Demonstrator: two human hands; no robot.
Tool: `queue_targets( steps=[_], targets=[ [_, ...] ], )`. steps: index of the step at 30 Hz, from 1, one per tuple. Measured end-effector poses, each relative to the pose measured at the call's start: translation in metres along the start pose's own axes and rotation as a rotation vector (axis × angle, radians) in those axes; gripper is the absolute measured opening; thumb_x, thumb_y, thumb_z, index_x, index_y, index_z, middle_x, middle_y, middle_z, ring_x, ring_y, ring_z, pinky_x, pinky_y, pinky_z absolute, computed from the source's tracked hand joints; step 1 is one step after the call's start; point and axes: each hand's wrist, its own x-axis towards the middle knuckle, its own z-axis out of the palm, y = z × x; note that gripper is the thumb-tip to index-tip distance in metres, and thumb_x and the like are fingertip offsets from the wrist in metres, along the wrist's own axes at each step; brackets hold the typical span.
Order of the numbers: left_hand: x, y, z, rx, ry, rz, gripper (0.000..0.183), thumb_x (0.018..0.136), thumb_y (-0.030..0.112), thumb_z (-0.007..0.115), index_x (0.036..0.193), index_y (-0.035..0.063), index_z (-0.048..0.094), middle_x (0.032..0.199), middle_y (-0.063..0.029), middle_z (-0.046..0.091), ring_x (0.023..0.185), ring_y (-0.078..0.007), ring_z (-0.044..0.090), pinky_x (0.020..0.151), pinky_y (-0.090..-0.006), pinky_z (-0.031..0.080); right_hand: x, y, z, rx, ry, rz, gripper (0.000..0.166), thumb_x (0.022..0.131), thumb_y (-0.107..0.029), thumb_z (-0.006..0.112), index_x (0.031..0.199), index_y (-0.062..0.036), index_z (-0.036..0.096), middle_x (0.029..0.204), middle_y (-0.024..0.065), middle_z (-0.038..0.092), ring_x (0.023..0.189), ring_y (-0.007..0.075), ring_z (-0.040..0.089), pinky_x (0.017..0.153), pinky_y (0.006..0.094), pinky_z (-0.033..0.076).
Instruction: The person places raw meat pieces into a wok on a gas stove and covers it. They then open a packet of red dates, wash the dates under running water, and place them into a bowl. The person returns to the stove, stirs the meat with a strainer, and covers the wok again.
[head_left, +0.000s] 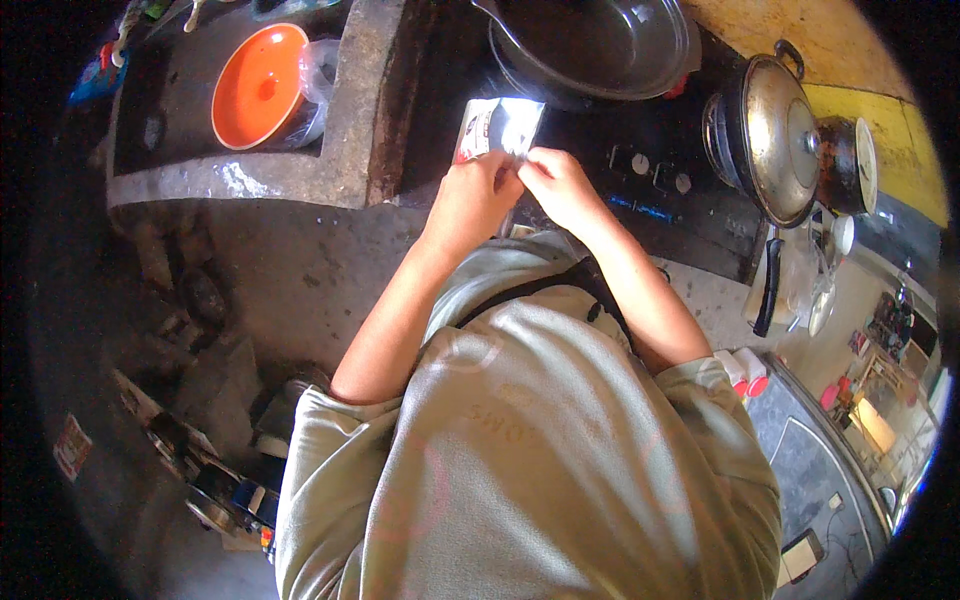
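Note:
A shiny foil pouch (504, 124) with printing on one face stands out beyond my hands, over the front of a black gas stove (592, 150). My left hand (478, 189) pinches its near edge, fingers curled in. Close beside it, my right hand (561, 184) grips the same edge at the right corner. The fingertips nearly meet, and they hide that edge, so I cannot tell whether the pouch is torn. Just past the pouch sits a wide dark pan (600, 45) on the stove, with a metal utensil handle (499, 19) leaning over its left rim.
On the stove's right is a lidded pan (784, 142), its black handle (769, 289) jutting toward me. A smaller pot (859, 165) stands behind it. Left, an orange bowl (259, 86) and a clear plastic bag (321, 71) lie in a concrete sink (349, 142). A grey table (799, 442) is at right.

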Motion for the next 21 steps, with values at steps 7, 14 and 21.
queue_targets(
  steps=[7, 14, 21],
  targets=[
    [-0.006, -0.012, 0.000, -0.137, 0.012, -0.022, 0.016, 0.078, 0.012, 0.051, 0.080, -0.0025, 0.056, 0.058, -0.0121, 0.052, 0.054, -0.0077, 0.048, 0.051, -0.0254, 0.041, -0.010, -0.003, 0.014, 0.313, 0.026, 0.070, 0.018, 0.082, -0.012, 0.047, 0.069, 0.0011, 0.050, 0.055, -0.0013, 0.042, 0.055, 0.0043, 0.037, 0.048, 0.0240, 0.033],
    [-0.003, -0.015, 0.001, -0.275, 0.020, -0.147, 0.017, 0.076, 0.013, 0.052, 0.079, -0.0015, 0.060, 0.067, -0.0199, 0.058, 0.063, -0.0283, 0.061, 0.058, -0.0319, 0.047, -0.004, 0.003, 0.017, 0.268, 0.049, 0.047, 0.021, 0.082, -0.015, 0.049, 0.069, 0.0012, 0.050, 0.056, 0.0034, 0.048, 0.054, 0.0050, 0.040, 0.048, 0.0249, 0.035],
    [-0.015, 0.000, 0.001, 0.061, 0.130, 0.075, 0.014, 0.076, 0.011, 0.053, 0.083, 0.0000, 0.058, 0.071, -0.0189, 0.058, 0.065, -0.0300, 0.059, 0.057, -0.0342, 0.046, -0.006, -0.027, 0.010, -0.158, -0.018, 0.241, 0.037, 0.081, -0.027, 0.046, 0.072, 0.0076, 0.054, 0.064, 0.0215, 0.058, 0.060, 0.0252, 0.062, 0.058, 0.0341, 0.050]
  ],
)
